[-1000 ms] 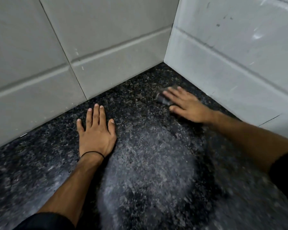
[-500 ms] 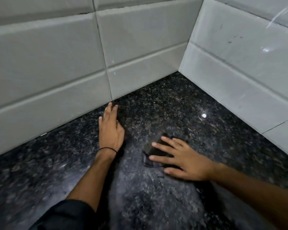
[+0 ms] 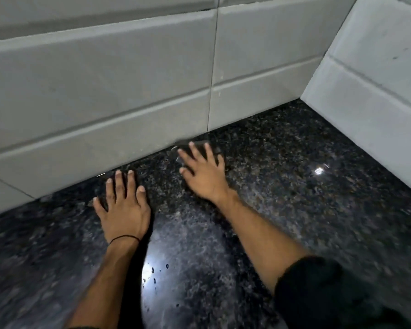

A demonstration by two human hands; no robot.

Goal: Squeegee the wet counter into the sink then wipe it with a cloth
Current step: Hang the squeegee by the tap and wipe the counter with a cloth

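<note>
The dark speckled granite counter (image 3: pixel 282 186) looks wet and glossy. My right hand (image 3: pixel 204 174) lies flat with fingers spread, pressing a small dark grey cloth (image 3: pixel 198 146) against the counter right at the foot of the back wall. Only the cloth's edges show around my fingertips. My left hand (image 3: pixel 124 210) rests flat on the counter to the left and nearer, fingers apart, holding nothing; a thin black band circles its wrist. No squeegee and no sink are in view.
White tiled back wall (image 3: pixel 128 103) and right side wall (image 3: pixel 370 91) meet in a corner at the upper right. A few water droplets (image 3: pixel 153 271) sit in a bright light reflection between my forearms.
My right hand has slid the cloth from the middle of the counter away from me to the base of the back wall. My left hand has shifted left and spread flat.
</note>
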